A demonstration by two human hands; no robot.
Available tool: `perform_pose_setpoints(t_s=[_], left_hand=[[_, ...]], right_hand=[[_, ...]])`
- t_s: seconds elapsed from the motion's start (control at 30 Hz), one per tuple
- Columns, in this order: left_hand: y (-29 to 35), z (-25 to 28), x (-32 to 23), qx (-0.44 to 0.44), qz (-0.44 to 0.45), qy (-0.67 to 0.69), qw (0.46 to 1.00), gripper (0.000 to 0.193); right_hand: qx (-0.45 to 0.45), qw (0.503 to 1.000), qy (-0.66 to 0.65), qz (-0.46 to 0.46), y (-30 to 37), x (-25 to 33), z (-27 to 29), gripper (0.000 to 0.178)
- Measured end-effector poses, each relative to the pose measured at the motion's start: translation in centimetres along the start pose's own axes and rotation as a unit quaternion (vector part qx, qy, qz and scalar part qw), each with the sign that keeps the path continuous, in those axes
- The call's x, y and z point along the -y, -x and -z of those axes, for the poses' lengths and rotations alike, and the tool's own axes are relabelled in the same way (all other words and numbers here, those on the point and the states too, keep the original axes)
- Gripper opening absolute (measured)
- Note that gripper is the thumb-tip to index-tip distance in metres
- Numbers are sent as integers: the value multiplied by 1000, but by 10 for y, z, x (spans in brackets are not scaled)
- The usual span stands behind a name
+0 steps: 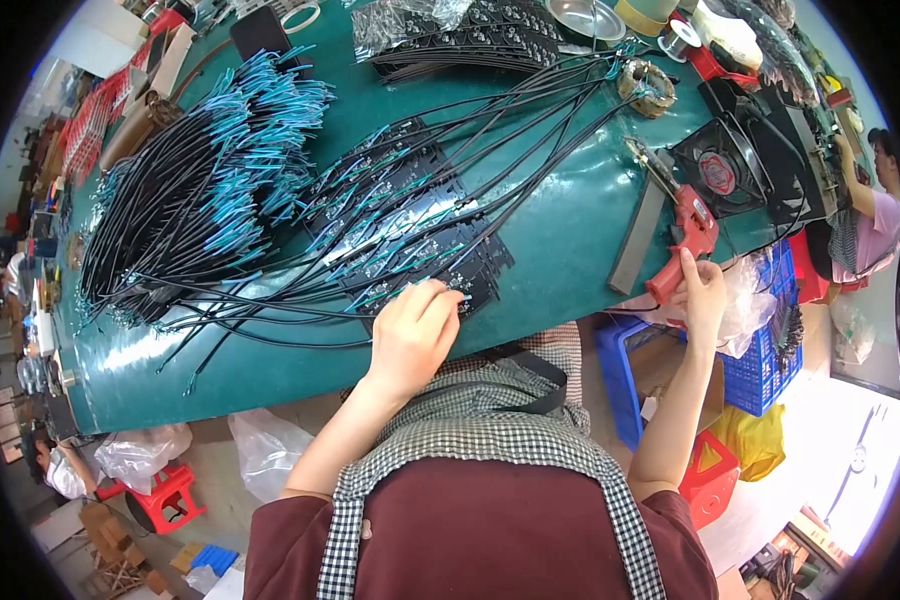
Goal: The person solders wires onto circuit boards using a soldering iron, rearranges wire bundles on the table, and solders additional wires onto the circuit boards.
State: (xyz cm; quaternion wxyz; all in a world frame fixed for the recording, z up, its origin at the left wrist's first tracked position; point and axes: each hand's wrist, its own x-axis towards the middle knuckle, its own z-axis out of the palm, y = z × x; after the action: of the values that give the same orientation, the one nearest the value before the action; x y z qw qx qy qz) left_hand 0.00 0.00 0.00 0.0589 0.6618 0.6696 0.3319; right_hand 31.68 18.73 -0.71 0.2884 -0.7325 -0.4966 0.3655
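Observation:
My left hand is closed at the near edge of a sheet of dark circuit boards. A black cable runs into its fingers, and a light blue wire end shows by the fingertips; the rest of the grip is hidden. My right hand holds the handle of a red soldering gun at the table's right side. The gun's tip points away from me. Several black cables stretch across the boards toward a round brownish coil. To the left lies a thick bundle of black cables with blue wire ends.
Beside the gun lie a dark bar and a black fan unit. More boards and a wire spool are at the far side of the green table. A blue crate stands below right. A person works at the right.

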Motion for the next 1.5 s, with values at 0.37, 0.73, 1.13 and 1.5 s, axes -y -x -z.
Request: perform_pose_setpoints(t_s=[0.37, 0.73, 1.13, 1.5], left_hand=[[-3, -2, 13, -53, -115, -96, 987, 22], [0, 1, 6, -84, 17, -9, 996, 13], [7, 1, 10, -71, -127, -88, 986, 22], [6, -11, 16, -72, -106, -81, 989, 23]], right_hand=[[-59, 953, 251, 159, 2, 20, 0, 50], [226, 828, -508, 65, -11, -28, 6, 26], [218, 883, -384, 159, 106, 25, -18, 70], [372, 886, -277, 0, 152, -10, -20, 67]])
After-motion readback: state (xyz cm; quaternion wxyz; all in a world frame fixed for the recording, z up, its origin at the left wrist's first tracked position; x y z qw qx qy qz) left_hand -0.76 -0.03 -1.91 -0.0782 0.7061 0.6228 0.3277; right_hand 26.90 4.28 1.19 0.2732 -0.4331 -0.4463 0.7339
